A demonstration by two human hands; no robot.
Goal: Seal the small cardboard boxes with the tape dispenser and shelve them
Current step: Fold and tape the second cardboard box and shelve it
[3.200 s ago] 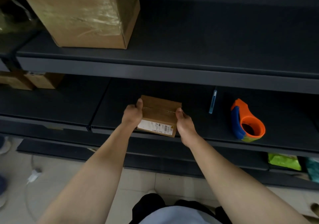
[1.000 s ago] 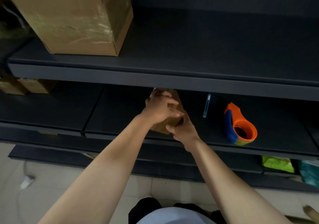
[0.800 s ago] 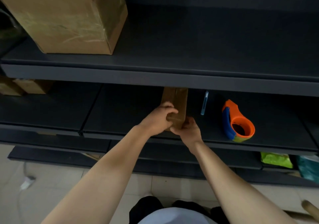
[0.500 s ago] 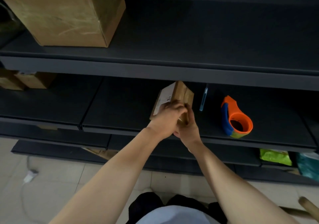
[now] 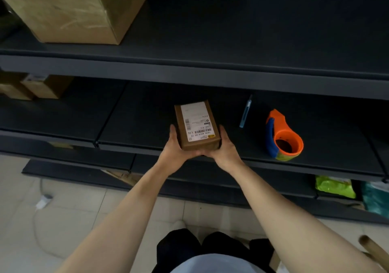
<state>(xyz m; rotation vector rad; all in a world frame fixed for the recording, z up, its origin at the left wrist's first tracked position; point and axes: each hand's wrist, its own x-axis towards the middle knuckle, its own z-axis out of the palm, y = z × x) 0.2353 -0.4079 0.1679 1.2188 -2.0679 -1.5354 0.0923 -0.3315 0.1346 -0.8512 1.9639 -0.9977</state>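
The small box (image 5: 196, 125) is now flipped label-up, clamped between left hand (image 5: 174, 149) and right hand (image 5: 227, 149); tape dispenser (image 5: 283, 139) is left untouched, so sealing is judged pending.

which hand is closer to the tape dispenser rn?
Right. The right hand grips the small box on the side facing the tape dispenser; the left hand grips its far side.
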